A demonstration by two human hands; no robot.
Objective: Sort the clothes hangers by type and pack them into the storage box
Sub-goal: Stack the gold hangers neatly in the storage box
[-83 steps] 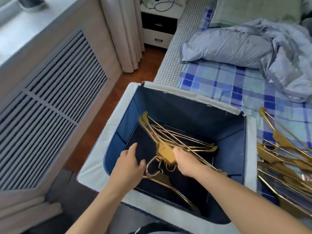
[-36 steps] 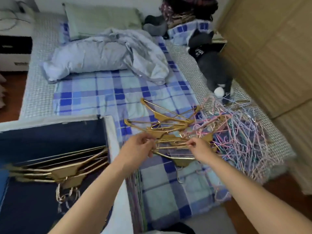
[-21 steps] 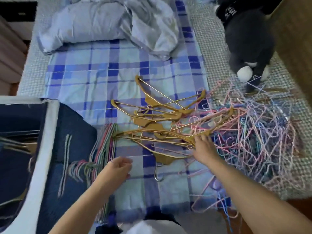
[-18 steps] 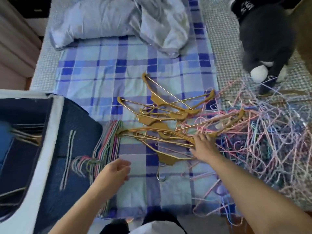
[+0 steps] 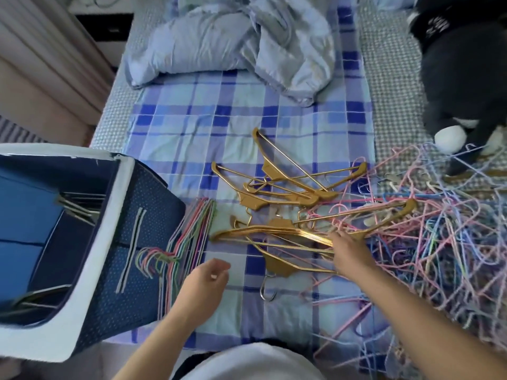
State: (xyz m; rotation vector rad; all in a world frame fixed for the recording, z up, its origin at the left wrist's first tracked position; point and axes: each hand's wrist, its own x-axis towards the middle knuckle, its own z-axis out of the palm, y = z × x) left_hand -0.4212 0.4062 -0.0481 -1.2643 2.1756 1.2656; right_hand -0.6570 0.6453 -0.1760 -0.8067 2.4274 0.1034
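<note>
On the bed, toward its near edge, a loose heap of gold hangers (image 5: 277,242) is spread over the blue checked sheet (image 5: 192,124), with a tangle of thin pastel wire hangers (image 5: 444,242) piled toward the right edge and partly laced through the gold ones. A neat bundle of sorted pastel hangers (image 5: 189,237) is laid just beside the storage box (image 5: 90,259), its hooks resting on the box's folded-down dark flap; some gold hangers are already seen inside the box at the left. The right hand (image 5: 348,253) is laid on the shoulder end of the gathered gold stack, fingers reaching over it, though whether they are closed round it cannot be told. The left hand (image 5: 205,281) is held above the sheet with fingers loosely curled and nothing in it. The gold hangers are judged to be stiff, smooth and fairly light, likely to slide against each other and to snag pastel wires when lifted; a hold at the neck beneath the hooks, or at both shoulder ends together, is probably wanted. They appear flat, metallic and wide-shouldered, with a straight bar beneath.
</note>
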